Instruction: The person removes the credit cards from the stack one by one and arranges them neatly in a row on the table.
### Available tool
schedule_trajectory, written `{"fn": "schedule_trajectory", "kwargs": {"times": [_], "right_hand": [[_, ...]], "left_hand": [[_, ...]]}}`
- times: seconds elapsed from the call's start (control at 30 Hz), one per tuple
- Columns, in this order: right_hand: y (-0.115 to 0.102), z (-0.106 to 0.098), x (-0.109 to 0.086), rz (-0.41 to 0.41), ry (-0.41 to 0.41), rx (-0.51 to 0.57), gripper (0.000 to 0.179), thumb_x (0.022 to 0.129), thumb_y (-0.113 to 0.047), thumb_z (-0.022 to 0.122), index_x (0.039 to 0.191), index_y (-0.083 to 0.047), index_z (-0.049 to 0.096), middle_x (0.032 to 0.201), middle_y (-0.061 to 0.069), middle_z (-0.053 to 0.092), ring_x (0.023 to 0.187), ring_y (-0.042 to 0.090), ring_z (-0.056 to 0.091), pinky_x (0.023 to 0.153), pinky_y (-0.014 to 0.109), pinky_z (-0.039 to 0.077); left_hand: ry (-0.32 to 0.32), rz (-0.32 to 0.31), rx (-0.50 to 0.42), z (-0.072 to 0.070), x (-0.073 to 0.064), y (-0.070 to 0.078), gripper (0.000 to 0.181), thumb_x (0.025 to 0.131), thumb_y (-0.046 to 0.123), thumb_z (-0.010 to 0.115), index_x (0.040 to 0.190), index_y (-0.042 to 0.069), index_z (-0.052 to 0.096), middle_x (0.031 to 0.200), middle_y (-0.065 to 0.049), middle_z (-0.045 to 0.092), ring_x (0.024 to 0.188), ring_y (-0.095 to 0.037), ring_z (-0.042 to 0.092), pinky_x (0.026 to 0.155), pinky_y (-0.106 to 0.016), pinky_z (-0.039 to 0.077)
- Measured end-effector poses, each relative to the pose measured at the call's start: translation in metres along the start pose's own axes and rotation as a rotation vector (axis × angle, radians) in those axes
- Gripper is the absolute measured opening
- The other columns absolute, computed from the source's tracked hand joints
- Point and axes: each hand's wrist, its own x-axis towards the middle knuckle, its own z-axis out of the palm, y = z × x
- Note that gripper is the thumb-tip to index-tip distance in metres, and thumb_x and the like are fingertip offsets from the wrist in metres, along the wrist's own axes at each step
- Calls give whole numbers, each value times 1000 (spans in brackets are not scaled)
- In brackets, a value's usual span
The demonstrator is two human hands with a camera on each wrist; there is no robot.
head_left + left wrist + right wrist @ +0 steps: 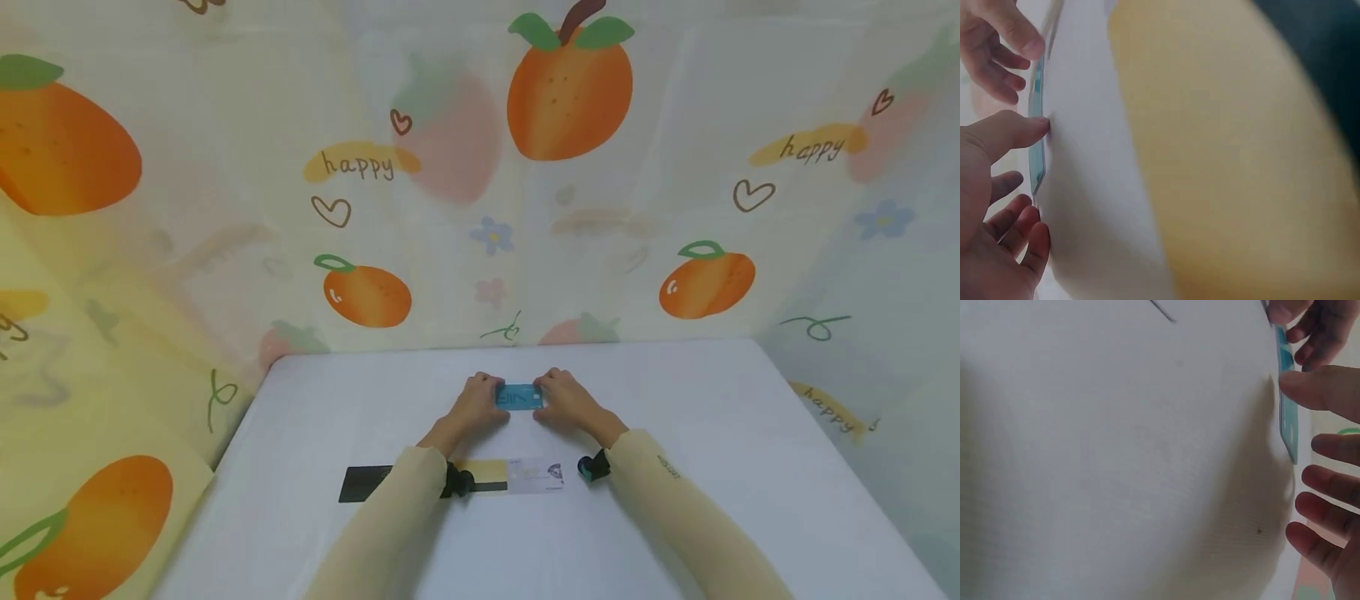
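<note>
A blue card (518,397) with dark markings lies at the far middle of the white table. My left hand (478,402) holds its left end, and my right hand (564,398) holds its right end. In the left wrist view the left thumb (1034,129) touches the card's near edge, with the fingers beyond it. The right wrist view has the right thumb (1302,386) on that same edge and the other fingers spread apart. How firmly the index fingers press the far edge cannot be made out.
Closer to me, a black card (362,484), a yellow card (483,471) and a pale grey card (534,476) lie in a row, partly under the left forearm. A patterned cloth (450,275) hangs behind the white table (675,392). Dark camera straps are on both wrists.
</note>
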Motion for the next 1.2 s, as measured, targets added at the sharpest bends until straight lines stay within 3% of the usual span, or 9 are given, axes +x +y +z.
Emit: {"fn": "schedule_trajectory", "kwargs": {"times": [0.27,0.57,0.83,1.2], "right_hand": [[1,-7,15,-21,-103,-47,52,78,-23,79,122,-1,63,119,15,60,107,29,55,97,44,46],[0,-14,26,28,-184,-27,54,77,-21,79,125,-2,63,114,11,58,101,23,53,96,41,46],[0,-20,24,15,-187,-6,54,77,-22,79,125,-2,62,114,12,57,101,24,53,96,42,46],[-4,-21,20,2,-169,8,55,78,-22,78,125,-1,61,120,15,57,108,27,54,100,44,45]], "left_hand": [[-57,17,50,-6,10,2,60,80,22,75,135,8,56,133,-14,52,120,-28,47,105,-42,42],[-101,35,46,-10,14,3,55,79,23,75,130,8,60,123,-11,54,108,-23,48,98,-40,44],[-124,59,88,-15,13,5,54,82,27,74,130,8,59,125,-10,52,109,-22,49,99,-38,44],[-113,70,74,-15,9,-1,58,82,28,75,134,9,57,129,-12,52,114,-23,49,102,-40,43]]}}
